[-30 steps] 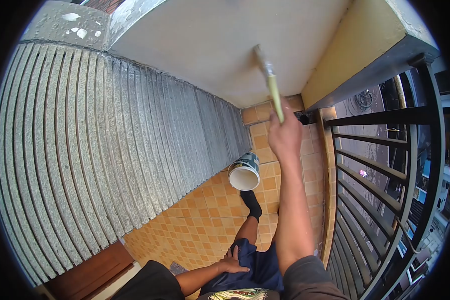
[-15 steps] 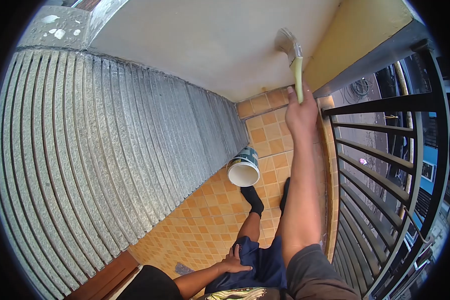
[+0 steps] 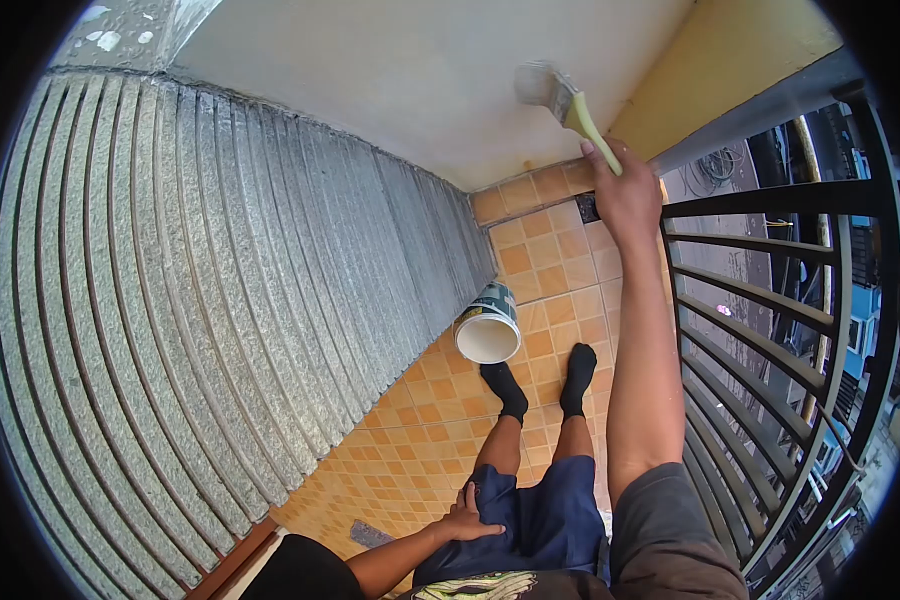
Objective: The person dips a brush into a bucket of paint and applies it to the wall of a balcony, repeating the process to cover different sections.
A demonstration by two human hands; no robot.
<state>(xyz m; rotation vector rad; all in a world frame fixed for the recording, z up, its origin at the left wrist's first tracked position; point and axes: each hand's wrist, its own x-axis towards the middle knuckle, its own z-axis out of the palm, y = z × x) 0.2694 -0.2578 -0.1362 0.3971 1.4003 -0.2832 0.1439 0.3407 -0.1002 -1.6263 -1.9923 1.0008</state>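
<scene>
My right hand (image 3: 630,195) is closed around the pale yellow-green handle of a wide paintbrush (image 3: 582,118). The brush tilts up and to the left, its blurred bristles against the whitish wall (image 3: 390,90). Low on my body, my left hand (image 3: 465,522) lies on the leg of my dark blue shorts (image 3: 545,515) with the fingers apart, holding nothing. A paint bucket (image 3: 497,300) with a green label and white rim stands on the floor by my feet; whitish paint shows inside it.
A grey ribbed wall (image 3: 220,300) runs along the left. At the right is a black metal railing (image 3: 770,205) with a street below. A yellow wall (image 3: 735,75) meets the whitish one. Orange tiles (image 3: 545,250) cover the floor, with a dark drain (image 3: 588,208) near the corner.
My right hand has moved right and slightly up, and the brush has tipped over leftward, its bristles now farther left on the wall. My left hand stays on my leg.
</scene>
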